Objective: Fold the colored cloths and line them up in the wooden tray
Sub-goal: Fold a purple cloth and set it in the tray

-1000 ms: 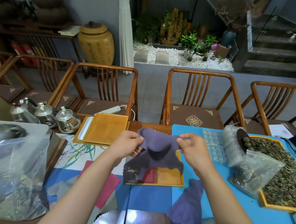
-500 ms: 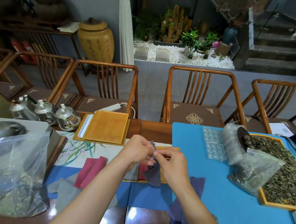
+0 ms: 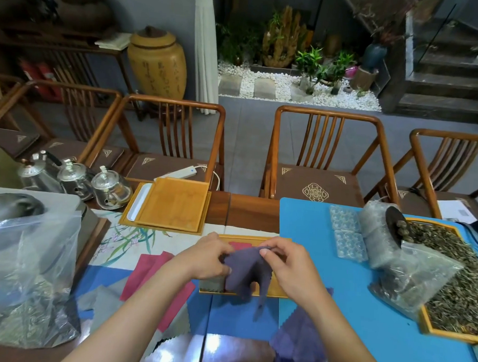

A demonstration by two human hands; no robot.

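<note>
Two bare forearms, uncovered right down to the frame's lower edge: left forearm (image 3: 130, 322) at 7 o'clock, right forearm (image 3: 343, 338) at 5 o'clock. Slim and smooth, narrowing evenly toward bare wrists. Left hand (image 3: 206, 259) just left of centre, seen from the back, knuckles rounded, fingers bare. Right hand (image 3: 291, 269) just right of centre, also seen from the back, fingers bare, with a short, neatly trimmed thumbnail (image 3: 264, 253) at its 10 o'clock corner. Upper arms and shoulders out of view.
</note>
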